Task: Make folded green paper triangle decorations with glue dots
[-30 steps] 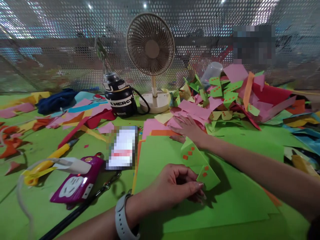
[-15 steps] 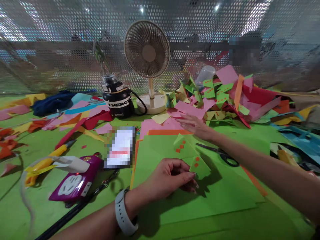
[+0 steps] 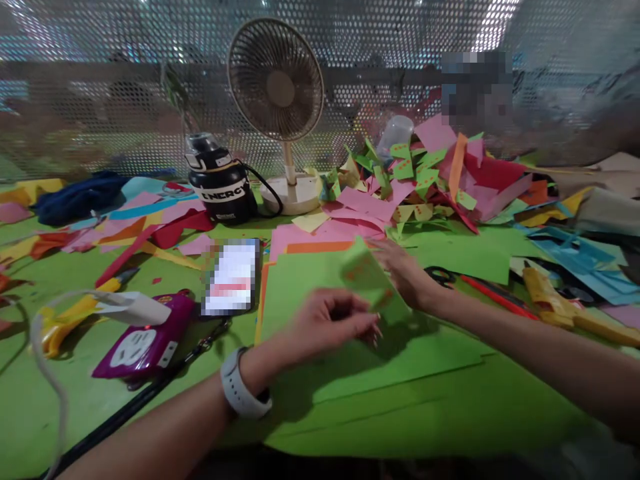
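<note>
My left hand [image 3: 340, 327], with a pale watch strap at the wrist, pinches a folded piece of green paper [image 3: 367, 273] marked with small orange squares. The piece stands tilted above a stack of green sheets [image 3: 300, 360] and is blurred. Just behind and to the right of it is my right hand [image 3: 407, 270], fingers stretched out and partly hidden by the paper. Whether they touch it I cannot tell. Black scissors handles [image 3: 440, 276] show beyond my right wrist; the blades are hidden.
Small folded green pieces [image 3: 427, 180] and pink paper [image 3: 367, 203] are heaped at the back. A fan [image 3: 280, 87], black bottle [image 3: 223, 190] and phone [image 3: 233, 277] stand or lie left of them. A purple power strip [image 3: 150, 343] lies left; a yellow glue gun [image 3: 550, 297] lies right.
My right hand has drawn back from the pink paper toward the green piece in my left hand. The whole view has shifted, so things appear further left and slightly higher.
</note>
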`<action>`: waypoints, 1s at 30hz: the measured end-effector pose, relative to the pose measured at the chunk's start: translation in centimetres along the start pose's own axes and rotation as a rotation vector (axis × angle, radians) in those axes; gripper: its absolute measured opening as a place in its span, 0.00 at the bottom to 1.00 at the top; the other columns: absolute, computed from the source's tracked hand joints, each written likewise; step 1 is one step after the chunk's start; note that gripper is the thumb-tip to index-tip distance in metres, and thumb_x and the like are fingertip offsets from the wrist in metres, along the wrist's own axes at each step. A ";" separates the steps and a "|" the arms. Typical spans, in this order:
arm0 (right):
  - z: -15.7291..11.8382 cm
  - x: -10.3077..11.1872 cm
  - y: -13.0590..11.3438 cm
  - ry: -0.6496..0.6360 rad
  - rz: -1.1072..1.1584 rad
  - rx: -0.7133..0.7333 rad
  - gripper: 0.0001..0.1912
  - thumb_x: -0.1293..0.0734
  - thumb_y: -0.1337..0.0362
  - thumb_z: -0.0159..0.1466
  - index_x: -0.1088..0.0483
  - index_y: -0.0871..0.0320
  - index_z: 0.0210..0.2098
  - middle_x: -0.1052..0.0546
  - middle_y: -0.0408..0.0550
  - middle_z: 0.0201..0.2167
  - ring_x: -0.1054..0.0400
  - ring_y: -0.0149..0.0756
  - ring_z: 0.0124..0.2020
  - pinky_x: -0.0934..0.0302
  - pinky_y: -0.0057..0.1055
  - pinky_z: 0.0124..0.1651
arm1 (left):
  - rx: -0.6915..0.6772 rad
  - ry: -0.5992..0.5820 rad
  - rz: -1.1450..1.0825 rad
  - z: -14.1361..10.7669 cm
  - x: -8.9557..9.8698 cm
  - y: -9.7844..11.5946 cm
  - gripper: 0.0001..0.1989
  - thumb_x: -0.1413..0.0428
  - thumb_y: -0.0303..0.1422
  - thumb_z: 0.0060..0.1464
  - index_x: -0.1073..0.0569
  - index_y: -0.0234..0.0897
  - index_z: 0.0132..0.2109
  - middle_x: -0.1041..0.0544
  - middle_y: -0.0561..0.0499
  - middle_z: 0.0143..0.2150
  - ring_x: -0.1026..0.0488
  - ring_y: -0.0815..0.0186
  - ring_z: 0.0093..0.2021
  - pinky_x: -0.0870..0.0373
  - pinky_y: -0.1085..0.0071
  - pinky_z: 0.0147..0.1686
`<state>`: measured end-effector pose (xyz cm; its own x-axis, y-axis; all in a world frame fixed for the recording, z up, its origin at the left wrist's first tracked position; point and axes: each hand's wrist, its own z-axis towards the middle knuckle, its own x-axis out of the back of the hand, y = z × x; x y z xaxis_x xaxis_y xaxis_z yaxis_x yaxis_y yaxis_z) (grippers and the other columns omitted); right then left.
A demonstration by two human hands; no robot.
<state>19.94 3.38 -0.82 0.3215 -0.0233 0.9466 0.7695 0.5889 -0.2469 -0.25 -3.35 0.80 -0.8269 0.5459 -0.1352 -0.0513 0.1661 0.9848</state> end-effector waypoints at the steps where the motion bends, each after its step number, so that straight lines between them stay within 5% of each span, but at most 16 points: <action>1: -0.3 0.1 -0.1 0.009 -0.002 0.020 0.12 0.38 0.64 0.65 0.21 0.54 0.38 0.24 0.50 0.53 0.42 0.46 0.64 0.54 0.52 0.67 | -0.031 0.066 -0.064 0.3 0.4 0.2 0.10 0.36 0.38 0.49 0.25 0.35 0.31 0.20 0.48 0.28 0.22 0.65 0.29 0.26 0.69 0.33; 5: -1.4 1.0 0.0 0.083 -0.013 0.050 0.06 0.32 0.63 0.62 0.22 0.55 0.32 0.23 0.51 0.50 0.40 0.50 0.62 0.54 0.56 0.66 | -0.155 0.405 -0.264 1.5 2.1 0.7 0.12 0.32 0.36 0.42 0.24 0.36 0.31 0.21 0.51 0.26 0.23 0.67 0.27 0.26 0.69 0.33; 8: -2.6 1.8 0.2 0.117 -0.034 0.045 0.11 0.33 0.57 0.64 0.24 0.55 0.30 0.22 0.51 0.47 0.36 0.49 0.59 0.49 0.53 0.62 | -0.178 0.514 -0.359 1.9 2.9 0.6 0.11 0.32 0.33 0.41 0.24 0.37 0.32 0.20 0.53 0.27 0.23 0.67 0.29 0.26 0.71 0.34; 12: -5.3 4.1 0.6 0.155 -0.061 0.021 0.20 0.40 0.52 0.68 0.25 0.57 0.29 0.21 0.53 0.42 0.31 0.47 0.49 0.39 0.46 0.54 | -0.143 0.529 -0.396 2.1 3.0 0.1 0.10 0.32 0.33 0.41 0.23 0.37 0.33 0.19 0.52 0.30 0.22 0.67 0.31 0.26 0.72 0.33; 16: -10.0 8.3 2.3 0.205 -0.109 -0.136 0.17 0.42 0.55 0.68 0.25 0.57 0.37 0.22 0.54 0.41 0.29 0.46 0.45 0.37 0.43 0.49 | -0.134 0.542 -0.340 2.2 2.8 -0.2 0.11 0.33 0.35 0.42 0.23 0.36 0.33 0.19 0.50 0.32 0.22 0.66 0.33 0.26 0.72 0.33; 21: -16.9 12.7 5.0 0.043 -0.241 -0.456 0.21 0.41 0.62 0.61 0.30 0.58 0.52 0.25 0.59 0.51 0.30 0.50 0.49 0.38 0.45 0.51 | -0.154 0.562 -0.284 2.4 2.8 -0.5 0.13 0.32 0.36 0.42 0.23 0.36 0.34 0.20 0.51 0.31 0.22 0.66 0.33 0.27 0.72 0.33; 25: -19.9 13.2 5.9 -0.169 -0.277 -0.534 0.28 0.41 0.66 0.58 0.33 0.63 0.58 0.29 0.63 0.56 0.33 0.50 0.55 0.41 0.43 0.57 | -0.170 0.599 -0.270 2.5 2.9 -0.9 0.11 0.33 0.35 0.44 0.23 0.37 0.34 0.20 0.53 0.30 0.22 0.67 0.32 0.26 0.73 0.33; 30: -21.0 12.0 7.7 -0.149 -0.412 -0.569 0.31 0.39 0.66 0.56 0.34 0.67 0.59 0.29 0.66 0.55 0.32 0.52 0.53 0.39 0.43 0.54 | -0.191 0.615 -0.245 2.4 2.7 -0.9 0.13 0.31 0.37 0.41 0.23 0.36 0.33 0.21 0.53 0.29 0.23 0.68 0.30 0.26 0.74 0.31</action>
<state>41.33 -9.34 4.23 -0.1046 -0.0185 0.9943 0.9935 0.0429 0.1053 -1.07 -0.04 -0.75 -0.9434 -0.0637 -0.3255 -0.3287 0.0473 0.9433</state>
